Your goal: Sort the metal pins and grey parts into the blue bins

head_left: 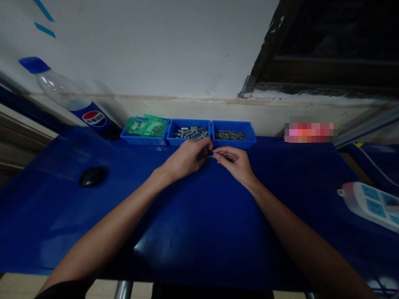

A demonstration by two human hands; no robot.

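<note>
My left hand and my right hand meet above the blue table, in front of three small blue bins. Between the fingertips of my right hand is a thin metal screw, its end pointing toward my left hand. The fingers of my left hand are curled in close beside it; what they hold, if anything, is hidden. Just behind the hands, the middle bin contains grey metal sleeves. The right bin has many loose screws in it. Green plastic packets fill the left bin.
A cola bottle stands at the back left by the wall. On the blue table lie a black mouse at left and a white power strip at right. A blurred reddish item is at the back right.
</note>
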